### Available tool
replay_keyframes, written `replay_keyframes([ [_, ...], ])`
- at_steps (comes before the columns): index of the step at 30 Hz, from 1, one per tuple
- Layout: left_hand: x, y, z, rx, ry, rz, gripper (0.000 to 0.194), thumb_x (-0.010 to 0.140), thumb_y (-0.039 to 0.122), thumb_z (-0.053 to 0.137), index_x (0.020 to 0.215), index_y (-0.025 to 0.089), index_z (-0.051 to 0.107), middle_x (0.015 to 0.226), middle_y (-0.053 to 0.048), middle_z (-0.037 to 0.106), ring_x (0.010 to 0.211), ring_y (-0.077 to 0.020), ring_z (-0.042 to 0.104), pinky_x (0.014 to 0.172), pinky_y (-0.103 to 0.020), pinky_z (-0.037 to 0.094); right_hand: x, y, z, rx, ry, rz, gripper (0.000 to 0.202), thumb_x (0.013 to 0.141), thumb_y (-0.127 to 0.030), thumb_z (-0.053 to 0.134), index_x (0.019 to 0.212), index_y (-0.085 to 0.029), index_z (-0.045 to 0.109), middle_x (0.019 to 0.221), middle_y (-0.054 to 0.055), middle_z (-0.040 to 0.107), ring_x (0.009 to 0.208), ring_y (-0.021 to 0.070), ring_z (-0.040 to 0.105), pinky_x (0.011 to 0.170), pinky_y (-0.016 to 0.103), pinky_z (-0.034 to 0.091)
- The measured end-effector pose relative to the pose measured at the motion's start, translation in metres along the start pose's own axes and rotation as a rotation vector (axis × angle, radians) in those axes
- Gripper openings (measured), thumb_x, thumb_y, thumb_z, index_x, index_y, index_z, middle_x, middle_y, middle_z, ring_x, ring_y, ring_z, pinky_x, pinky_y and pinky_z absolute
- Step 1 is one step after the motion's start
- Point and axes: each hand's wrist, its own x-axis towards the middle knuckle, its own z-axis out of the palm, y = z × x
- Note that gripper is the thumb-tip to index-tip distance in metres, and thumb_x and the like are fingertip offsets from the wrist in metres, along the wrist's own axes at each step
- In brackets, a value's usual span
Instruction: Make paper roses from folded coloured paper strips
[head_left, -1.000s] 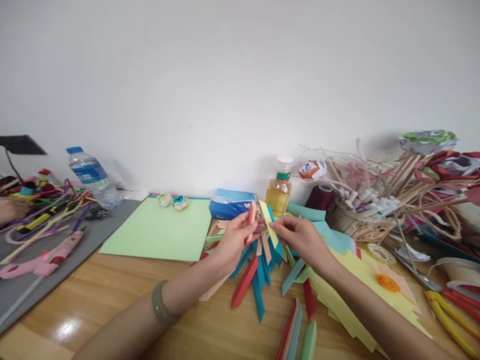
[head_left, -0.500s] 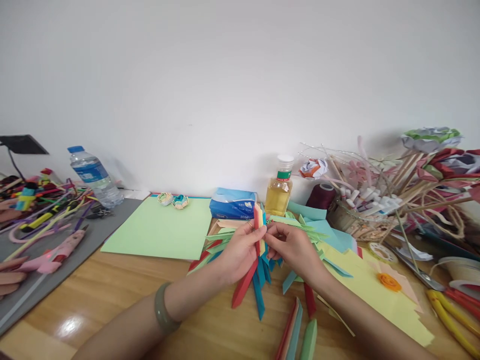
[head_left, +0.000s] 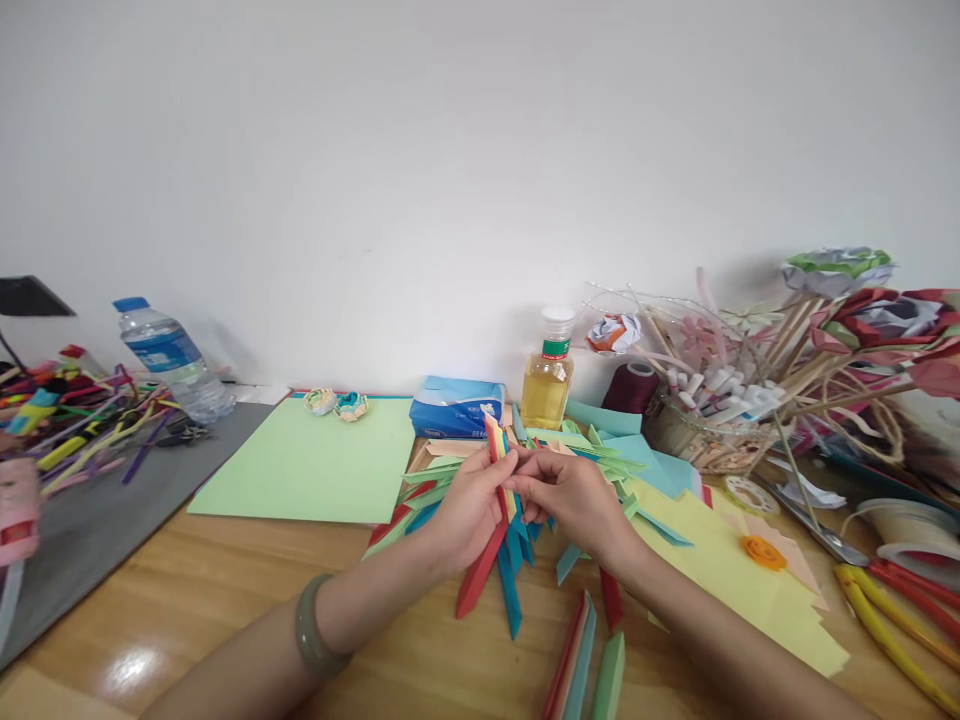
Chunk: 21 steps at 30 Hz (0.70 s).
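Observation:
My left hand (head_left: pixel 471 510) pinches a small stack of folded paper strips (head_left: pixel 493 436), red, yellow and blue, held upright above the table. My right hand (head_left: pixel 570 490) meets it from the right, thumb and finger closed at the edge of the same strips. Behind and below both hands lies a pile of folded strips in green (head_left: pixel 431 478), blue (head_left: pixel 509 590) and red (head_left: pixel 480 568). Nearer to me lie a few more folded strips (head_left: pixel 568 655) and a green one (head_left: pixel 608 677).
Left are a light green paper sheet (head_left: pixel 300 465), two paper rosettes (head_left: pixel 351 405) and a water bottle (head_left: pixel 169 355). A tissue pack (head_left: pixel 454 408) and an oil-coloured bottle (head_left: pixel 547 385) stand behind. Right are yellow paper (head_left: pixel 739 580), scissors (head_left: pixel 885 600) and a basket (head_left: pixel 694 440) of paper flowers.
The view has shifted slightly, so most things sit further left. The strips lean a little more to the left, and my right fingers have closed in on them. A pink tool at far left has moved.

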Motion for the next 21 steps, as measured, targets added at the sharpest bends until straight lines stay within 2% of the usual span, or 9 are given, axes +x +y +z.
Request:
replay_keyframes([
  [3, 0.0007, 0.0014, -0.002, -0.017, 0.0, 0.006, 0.018, 0.079, 0.029, 0.061, 0.084, 0.012, 0.061, 0.071, -0.004, 0.061, 0.056, -0.0122, 0.056, 0.054, -0.026, 0.045, 0.0, -0.0019, -0.0016, 0.011, -0.016, -0.019, 0.033, 0.069, -0.048, 0.062, 0.058, -0.018, 0.054, 0.048, -0.003, 0.056, 0.045, 0.0117, 0.055, 0.047, 0.023, 0.045],
  [10, 0.0017, 0.0024, -0.0021, -0.01, 0.02, 0.011, 0.015, 0.08, 0.024, 0.058, 0.09, 0.013, 0.063, 0.088, -0.009, 0.065, 0.075, -0.0179, 0.062, 0.063, -0.028, 0.048, 0.0014, -0.0007, -0.0049, -0.012, -0.053, -0.041, 0.015, 0.07, -0.029, 0.06, 0.06, -0.018, 0.059, 0.054, -0.003, 0.058, 0.05, 0.0116, 0.055, 0.051, 0.023, 0.045],
  [14, 0.0002, 0.0042, 0.0012, -0.004, 0.024, 0.016, 0.016, 0.082, 0.024, 0.056, 0.089, 0.012, 0.062, 0.09, -0.01, 0.065, 0.075, -0.0185, 0.062, 0.06, -0.028, 0.048, 0.0042, 0.0021, -0.0049, 0.012, -0.063, -0.035, 0.019, 0.071, -0.031, 0.057, 0.058, -0.018, 0.056, 0.053, -0.003, 0.057, 0.047, 0.0114, 0.055, 0.05, 0.024, 0.047],
  [18, -0.0005, 0.0044, 0.0018, -0.03, 0.045, 0.001, 0.014, 0.079, 0.024, 0.059, 0.087, 0.013, 0.062, 0.086, -0.008, 0.065, 0.076, -0.0185, 0.062, 0.065, -0.029, 0.049, 0.0024, -0.0019, -0.0037, 0.004, -0.042, -0.038, 0.02, 0.073, -0.034, 0.054, 0.06, -0.018, 0.054, 0.055, -0.002, 0.058, 0.049, 0.0121, 0.056, 0.051, 0.024, 0.049],
  [21, 0.0009, 0.004, 0.0005, -0.05, 0.11, 0.002, 0.01, 0.079, 0.022, 0.06, 0.084, 0.014, 0.062, 0.079, -0.006, 0.064, 0.073, -0.017, 0.062, 0.067, -0.029, 0.049, -0.0007, -0.0077, -0.0071, -0.047, 0.004, -0.044, 0.021, 0.073, -0.034, 0.053, 0.059, -0.018, 0.054, 0.055, -0.002, 0.058, 0.049, 0.0123, 0.056, 0.05, 0.023, 0.047],
])
